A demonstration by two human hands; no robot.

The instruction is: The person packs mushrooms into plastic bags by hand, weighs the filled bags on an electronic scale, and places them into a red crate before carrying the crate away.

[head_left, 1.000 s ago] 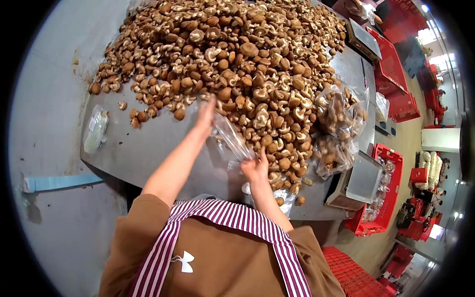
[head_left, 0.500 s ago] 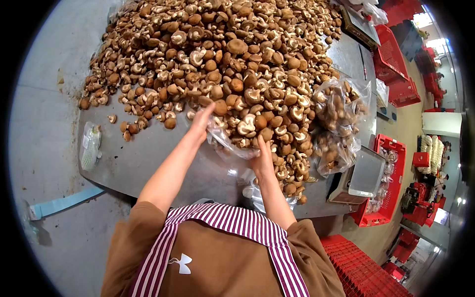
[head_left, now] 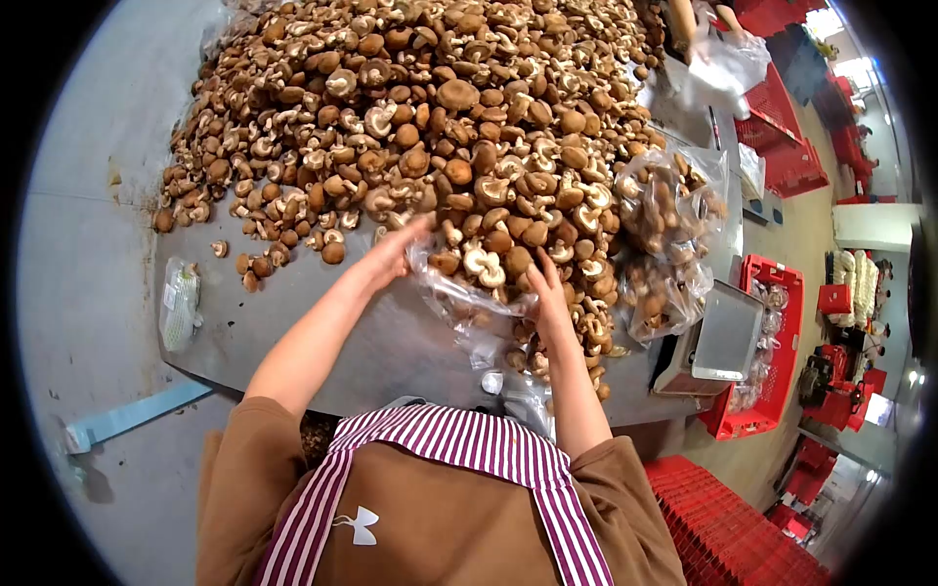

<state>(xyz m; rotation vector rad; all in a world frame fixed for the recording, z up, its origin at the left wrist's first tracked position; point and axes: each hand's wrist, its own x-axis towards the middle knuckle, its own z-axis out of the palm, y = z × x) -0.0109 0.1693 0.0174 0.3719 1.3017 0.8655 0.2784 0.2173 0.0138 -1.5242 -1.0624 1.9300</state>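
Note:
A clear plastic bag [head_left: 464, 305] lies with its mouth toward a big heap of shiitake mushrooms [head_left: 459, 96], with several mushrooms at its opening. My left hand [head_left: 396, 252] grips the bag's left edge, its fingertips smeared by motion against the heap. On the other side, my right hand [head_left: 550, 301] has the bag's right edge, fingers curled beside brown caps. Part of each grip is hidden by the bag and the mushrooms. To the right, filled bags of mushrooms [head_left: 667, 210] rest against the heap.
A scale [head_left: 725, 332] stands at the table's right edge, beside a red crate [head_left: 789, 337] of bagged mushrooms. A netted white package [head_left: 180, 305] lies at the left. Red crates [head_left: 728, 523] are stacked below right. At the top right, another person's hands handle a plastic bag [head_left: 728, 73].
My right hand has moved slightly right and the bag's mouth is wider. My left hand has shifted a little. Another person's arms have come into view at the top right.

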